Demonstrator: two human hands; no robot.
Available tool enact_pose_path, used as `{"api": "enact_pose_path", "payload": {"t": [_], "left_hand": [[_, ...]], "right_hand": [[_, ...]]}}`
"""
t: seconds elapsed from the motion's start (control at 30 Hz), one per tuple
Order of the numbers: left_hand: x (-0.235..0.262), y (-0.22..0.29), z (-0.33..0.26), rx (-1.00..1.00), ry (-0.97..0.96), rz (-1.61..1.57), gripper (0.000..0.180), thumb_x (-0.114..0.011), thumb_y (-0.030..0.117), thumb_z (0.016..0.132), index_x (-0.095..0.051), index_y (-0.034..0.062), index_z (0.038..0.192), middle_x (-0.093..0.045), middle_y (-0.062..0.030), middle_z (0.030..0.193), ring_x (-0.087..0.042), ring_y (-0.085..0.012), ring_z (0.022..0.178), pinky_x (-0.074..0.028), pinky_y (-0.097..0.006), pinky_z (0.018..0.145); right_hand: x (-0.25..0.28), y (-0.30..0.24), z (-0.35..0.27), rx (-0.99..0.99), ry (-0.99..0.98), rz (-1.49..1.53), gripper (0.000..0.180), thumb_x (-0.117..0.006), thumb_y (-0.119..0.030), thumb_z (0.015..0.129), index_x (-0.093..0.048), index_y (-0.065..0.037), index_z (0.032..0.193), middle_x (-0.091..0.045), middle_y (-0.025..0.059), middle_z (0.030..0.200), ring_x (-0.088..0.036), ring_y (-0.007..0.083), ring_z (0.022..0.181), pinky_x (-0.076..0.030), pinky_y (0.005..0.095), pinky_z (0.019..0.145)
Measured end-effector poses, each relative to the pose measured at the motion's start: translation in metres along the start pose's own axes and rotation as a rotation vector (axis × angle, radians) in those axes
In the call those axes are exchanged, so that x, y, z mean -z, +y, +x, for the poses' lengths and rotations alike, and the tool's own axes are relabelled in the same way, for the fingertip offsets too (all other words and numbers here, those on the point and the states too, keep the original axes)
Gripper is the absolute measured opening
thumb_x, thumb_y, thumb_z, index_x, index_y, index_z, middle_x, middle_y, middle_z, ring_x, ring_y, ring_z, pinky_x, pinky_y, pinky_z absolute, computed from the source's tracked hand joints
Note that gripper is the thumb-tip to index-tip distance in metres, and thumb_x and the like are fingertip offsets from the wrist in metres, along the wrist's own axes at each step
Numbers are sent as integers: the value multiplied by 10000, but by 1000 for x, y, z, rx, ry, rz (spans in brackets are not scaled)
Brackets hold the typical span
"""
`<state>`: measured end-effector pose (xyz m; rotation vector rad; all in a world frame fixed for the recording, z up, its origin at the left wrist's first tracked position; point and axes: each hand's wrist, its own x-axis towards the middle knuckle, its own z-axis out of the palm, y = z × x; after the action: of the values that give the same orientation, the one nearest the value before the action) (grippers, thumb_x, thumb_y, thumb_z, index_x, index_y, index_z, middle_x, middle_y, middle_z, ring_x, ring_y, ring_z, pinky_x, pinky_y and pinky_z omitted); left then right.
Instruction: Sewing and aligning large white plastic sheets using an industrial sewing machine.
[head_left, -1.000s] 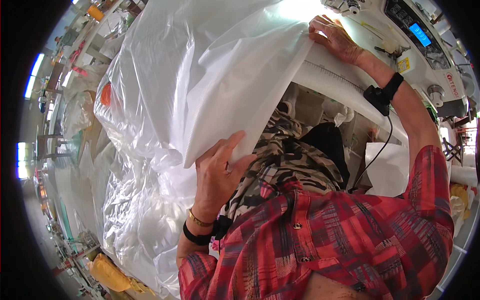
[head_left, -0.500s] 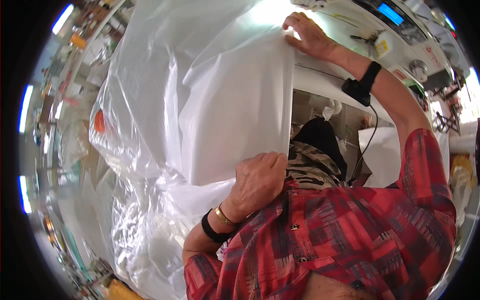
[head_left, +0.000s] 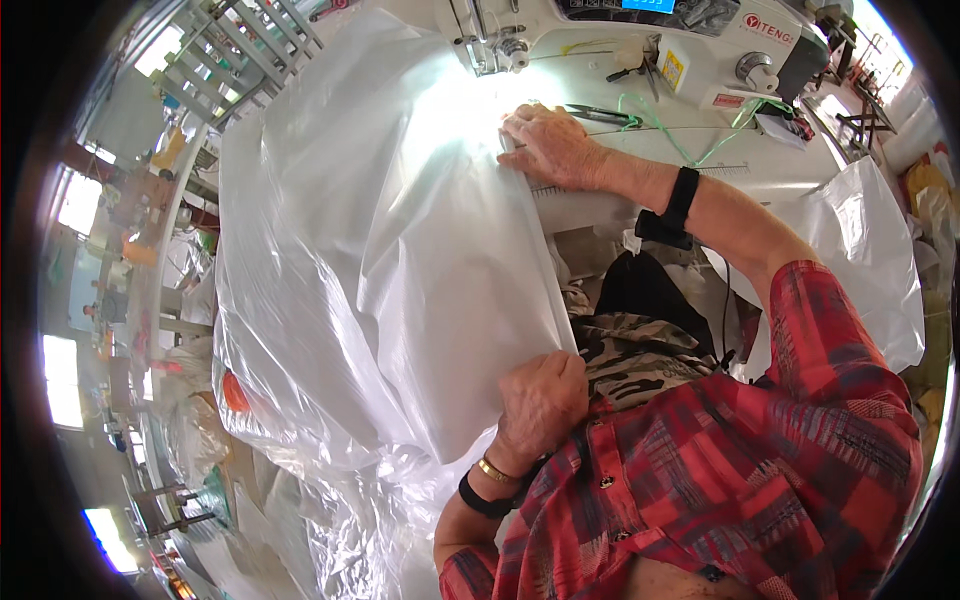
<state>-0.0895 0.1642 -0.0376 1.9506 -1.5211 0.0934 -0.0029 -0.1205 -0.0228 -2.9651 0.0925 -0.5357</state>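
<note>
And there's the big white plastic sheet [head_left: 460,300], draped off the counter [head_left: 735,155], top end near the sewing machine [head_left: 650,50]! Left hand [head_left: 545,398] clenched on its edge; right hand [head_left: 552,148] bent over the upper edge, pinching or pressing, can't tell; dark tool [head_left: 598,115] just beyond.

One head view, left lens of a side-by-side fisheye pair, looking steeply down from above the plaid shirt [head_left: 700,450], left hand [head_left: 545,400] and right hand [head_left: 553,148] at close range, sewing machine [head_left: 620,38] cropped by upper edge, workroom [head_left: 112,300] bending along left rim
</note>
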Motion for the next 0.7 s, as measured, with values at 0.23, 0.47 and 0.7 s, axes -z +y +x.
{"api": "enact_pose_path", "payload": {"t": [0.23,0.47,0.7], "left_hand": [[6,-9,3,-12,13,-16,151,-618,19,673,-477,65,643,-477,-85,608,-561,-273,562,-444,-391,493],[12,-19,17,-50,-71,174,123,-609,34,695,-497,79,671,-507,-72,643,-586,-255,611,-473,-378,536],[18,-35,38,-31,-37,279,125,-604,33,754,-499,53,690,-512,-106,650,-577,-303,624,-455,-412,547]], "right_hand": [[-1,1,2,-24,-47,-10,559,-512,-514,925,-609,-7,1139,-604,132,1077,-540,271,1092,-419,432,950],[-5,2,5,-63,-86,7,581,-514,-546,908,-631,-24,1135,-614,125,1061,-536,270,1101,-394,442,944],[-7,6,1,-58,-38,66,523,-566,-488,895,-635,-29,1136,-615,129,1109,-532,273,1123,-382,444,959]]}}
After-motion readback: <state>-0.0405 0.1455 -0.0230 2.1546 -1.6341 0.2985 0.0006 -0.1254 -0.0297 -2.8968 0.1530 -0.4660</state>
